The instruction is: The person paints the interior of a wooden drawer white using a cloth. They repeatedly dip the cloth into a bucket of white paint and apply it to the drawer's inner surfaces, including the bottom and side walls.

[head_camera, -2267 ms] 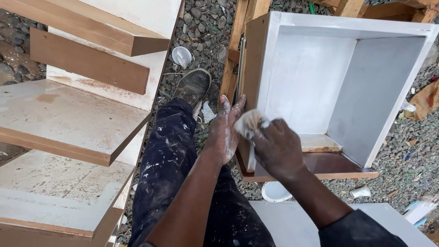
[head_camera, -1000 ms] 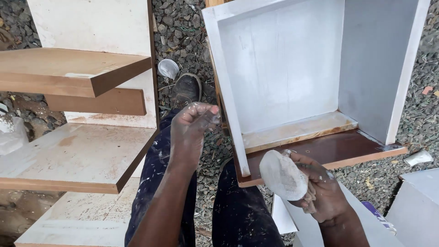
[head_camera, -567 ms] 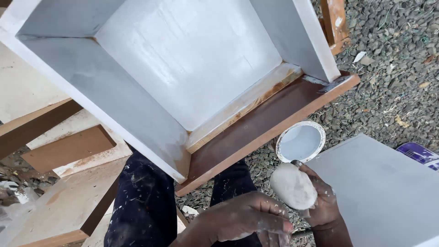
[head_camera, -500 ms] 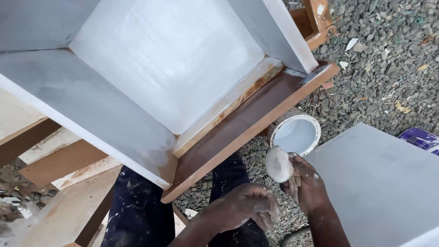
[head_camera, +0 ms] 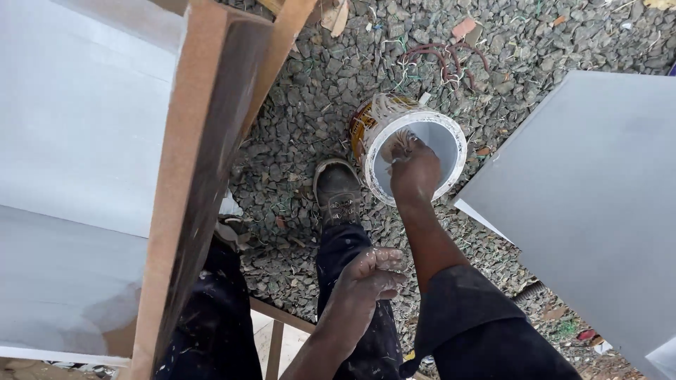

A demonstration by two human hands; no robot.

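The right hand (head_camera: 414, 169) is now down inside the round bucket (head_camera: 451, 134) on the ground, w/ the fingers bunched tight around a small pale pad (head_camera: 398, 143) that pokes out at the top. A sec ago that hand was up in the air, holding the pad out beside the bucket, so it has dropped down and in. The view has swung too: before, the big box filled the pic, and now it's only at the left side. My guess is the pad is getting more white stuff on it, so the rubbing on the box has stopped for a bit. The bucket sits on grey stones (head_camera: 296, 112), just beside the toe of a dusty shoe (head_camera: 338, 193). The left hand (head_camera: 370, 278) hangs over the knee of the dark, paint-speckled trousers (head_camera: 355, 331). Its fingers are curled loose, they hold nothing, and they look dusty white. On the left is the white box (head_camera: 84, 141) w/ its brown wood edge (head_camera: 201, 176), close to the leg. On the right lies a flat grey board (head_camera: 598, 197), near the bucket but not touching it. Some bent wire (head_camera: 440, 60) lies on the stones past the bucket.
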